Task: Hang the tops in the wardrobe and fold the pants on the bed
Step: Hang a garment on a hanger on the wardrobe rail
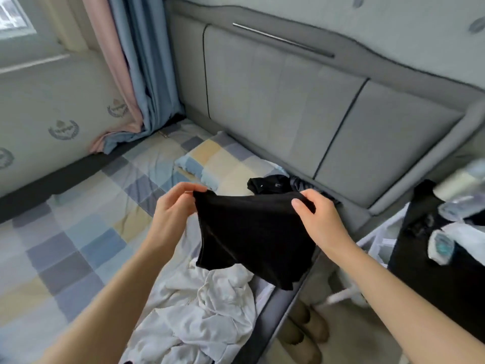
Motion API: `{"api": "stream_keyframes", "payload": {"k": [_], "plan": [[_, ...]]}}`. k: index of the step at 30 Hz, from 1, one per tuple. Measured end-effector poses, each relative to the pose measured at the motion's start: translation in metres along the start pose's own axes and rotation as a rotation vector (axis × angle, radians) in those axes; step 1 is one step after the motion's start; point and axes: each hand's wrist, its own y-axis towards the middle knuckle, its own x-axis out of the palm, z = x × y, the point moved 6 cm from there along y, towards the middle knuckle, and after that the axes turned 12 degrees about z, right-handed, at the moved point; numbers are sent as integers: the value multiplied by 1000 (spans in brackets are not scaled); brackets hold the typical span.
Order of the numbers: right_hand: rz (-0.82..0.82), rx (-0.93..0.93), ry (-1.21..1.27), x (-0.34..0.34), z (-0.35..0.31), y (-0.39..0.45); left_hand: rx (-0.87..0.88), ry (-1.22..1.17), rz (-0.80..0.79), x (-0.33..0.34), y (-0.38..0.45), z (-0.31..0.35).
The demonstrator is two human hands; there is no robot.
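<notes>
Holding a soft black garment up over the checked bed, left hand and right hand each pinch a top corner, crumpled white clothing beneath.

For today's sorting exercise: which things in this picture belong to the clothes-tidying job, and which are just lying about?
Job: black garment held by left hand and right hand; white garment; dark clothes pile; bed.
Lying about: pillow; curtains; headboard.

Both arms reach forward, left hand and right hand raised, fingers pinched closed.
</notes>
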Motion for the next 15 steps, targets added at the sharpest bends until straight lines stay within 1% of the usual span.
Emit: {"api": "stream_keyframes", "payload": {"k": [3, 5, 6, 8, 10, 12, 15], "plan": [[149, -15, 53, -57, -53, -28, 227, 117, -83, -6, -28, 83], [217, -48, 52, -88, -82, -54, 392, 209, -114, -8, -51, 125], [246, -62, 53, -102, -94, -66, 471, 250, -112, -9, -63, 143], [304, -96, 59, -127, -114, -94, 606, 295, -56, -15, -88, 174], [361, -137, 46, -151, -132, -126, 683, 267, -16, -20, -114, 200], [391, -174, -11, -170, -144, -155, 747, 225, -17, -19, -137, 223], [413, -142, -239, -199, -152, -200, 853, 247, -123, -6, -180, 251]]}}
